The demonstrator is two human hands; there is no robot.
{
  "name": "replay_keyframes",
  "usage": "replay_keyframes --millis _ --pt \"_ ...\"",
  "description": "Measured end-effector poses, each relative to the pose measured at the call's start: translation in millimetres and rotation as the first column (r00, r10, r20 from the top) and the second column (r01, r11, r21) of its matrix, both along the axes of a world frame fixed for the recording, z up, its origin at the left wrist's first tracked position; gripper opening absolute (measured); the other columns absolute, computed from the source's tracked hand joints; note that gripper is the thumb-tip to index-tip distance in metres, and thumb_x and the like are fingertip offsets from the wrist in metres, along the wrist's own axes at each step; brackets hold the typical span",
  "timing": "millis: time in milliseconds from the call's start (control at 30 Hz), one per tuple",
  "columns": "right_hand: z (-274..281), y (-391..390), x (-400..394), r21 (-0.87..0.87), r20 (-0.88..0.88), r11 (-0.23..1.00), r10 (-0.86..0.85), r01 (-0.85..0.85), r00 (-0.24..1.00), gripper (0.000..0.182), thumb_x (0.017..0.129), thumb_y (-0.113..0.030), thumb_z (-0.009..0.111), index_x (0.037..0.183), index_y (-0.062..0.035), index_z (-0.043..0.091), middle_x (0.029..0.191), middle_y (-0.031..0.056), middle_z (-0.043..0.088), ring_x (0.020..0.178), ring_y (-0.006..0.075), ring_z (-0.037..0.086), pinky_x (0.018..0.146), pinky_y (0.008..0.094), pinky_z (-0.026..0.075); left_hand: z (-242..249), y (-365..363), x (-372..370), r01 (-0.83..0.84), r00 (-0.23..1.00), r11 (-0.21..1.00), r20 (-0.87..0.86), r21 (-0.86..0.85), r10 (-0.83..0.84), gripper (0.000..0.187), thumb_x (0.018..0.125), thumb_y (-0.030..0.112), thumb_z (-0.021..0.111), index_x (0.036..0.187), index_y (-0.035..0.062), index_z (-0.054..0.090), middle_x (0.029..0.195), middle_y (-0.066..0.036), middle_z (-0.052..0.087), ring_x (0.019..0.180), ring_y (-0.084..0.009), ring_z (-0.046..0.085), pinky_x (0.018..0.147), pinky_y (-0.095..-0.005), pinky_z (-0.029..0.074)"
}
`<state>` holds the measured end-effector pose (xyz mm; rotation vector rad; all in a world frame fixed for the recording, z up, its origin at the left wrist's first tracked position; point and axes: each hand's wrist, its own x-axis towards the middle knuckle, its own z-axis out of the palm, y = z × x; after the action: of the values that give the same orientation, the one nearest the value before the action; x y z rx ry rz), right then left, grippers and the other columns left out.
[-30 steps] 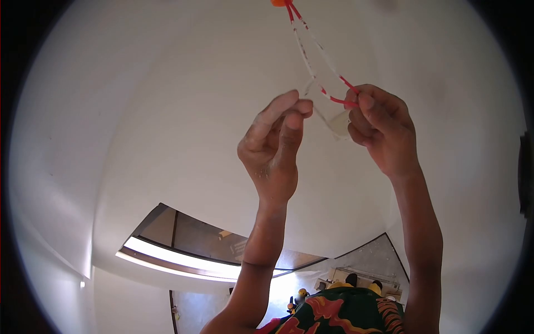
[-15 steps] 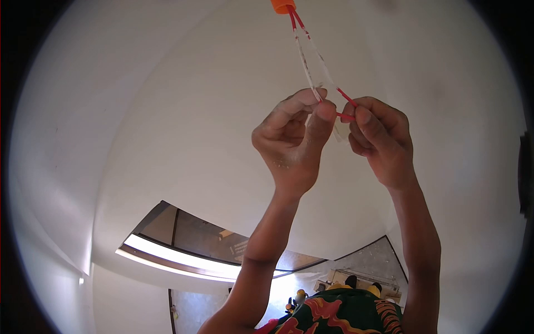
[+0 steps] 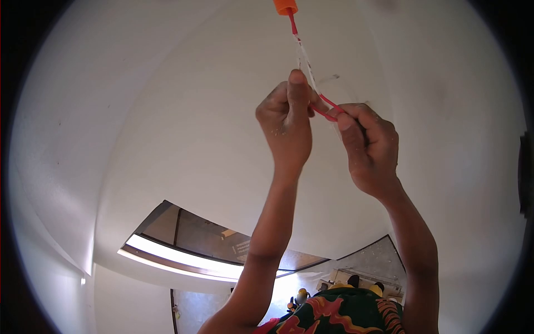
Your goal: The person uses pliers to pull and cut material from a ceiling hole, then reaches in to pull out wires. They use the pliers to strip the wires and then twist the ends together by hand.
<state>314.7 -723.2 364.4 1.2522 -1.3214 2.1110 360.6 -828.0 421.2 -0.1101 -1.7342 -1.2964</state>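
Note:
Red wire (image 3: 332,103), part of it smeared white, hangs from an orange conduit end (image 3: 286,6) overhead. It loops down between my hands. My left hand (image 3: 286,111) is closed around the white-smeared stretch, its thumb pointing up. Lower and to the right, my right hand (image 3: 371,139) pinches the bend of the red loop between thumb and forefinger. A thin, pale, blurred strand (image 3: 335,77) shows behind the hands; I cannot make out what it is.
A plain pale ceiling (image 3: 194,139) surrounds the conduit. Below are a window opening (image 3: 200,234) with a bright ledge and a platform (image 3: 367,278) under my feet. A dark object (image 3: 524,175) sits at the right edge.
My left hand has moved up the wire and turned its thumb upward. The right hand has shifted slightly left and down with the red loop. The wire's two strands are closer together.

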Motion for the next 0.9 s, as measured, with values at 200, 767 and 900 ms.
replay_keyframes --millis 200,767,900 --pt "-0.3 3.8 -9.7 0.03 -0.092 0.988 -0.147 0.15 0.985 0.017 0.093 -0.014 0.052 0.09 0.0005 0.06 0.057 0.0019 0.05 0.044 0.0062 0.038 0.042 0.0238 0.03 14.2 -2.0 3.5 -0.167 0.986 0.932 -0.044 -0.323 0.161 0.022 0.09 0.017 0.061 0.094 -0.0052 0.064 0.073 -0.007 0.065 0.065 -0.0102 0.06 0.063 -0.0245 0.05" --pt "-1.4 -8.5 -6.1 -0.042 0.064 0.984 0.178 -0.175 0.982 0.027 0.096 -0.024 0.051 0.091 0.0008 0.061 0.056 -0.0024 0.043 0.048 0.0042 0.034 0.045 0.0227 0.028 13.8 2.2 -9.8 0.081 0.996 0.995 0.031 0.056 -0.083 0.04 0.1 0.031 0.038 0.071 0.0054 0.047 0.058 -0.003 0.047 0.054 -0.0158 0.053 0.059 -0.0334 0.048" --pt "-3.6 1.1 -10.7 -0.031 0.216 0.944 0.327 -0.328 0.92 0.031 0.096 -0.029 0.05 0.09 -0.0005 0.061 0.056 -0.0045 0.042 0.048 0.0038 0.032 0.045 0.0221 0.028 8.4 -9.3 2.1 0.452 0.892 0.892 -0.008 0.033 -0.452 0.033 0.1 0.029 0.039 0.082 0.0043 0.052 0.076 -0.005 0.055 0.078 -0.0185 0.057 0.077 -0.0369 0.048"
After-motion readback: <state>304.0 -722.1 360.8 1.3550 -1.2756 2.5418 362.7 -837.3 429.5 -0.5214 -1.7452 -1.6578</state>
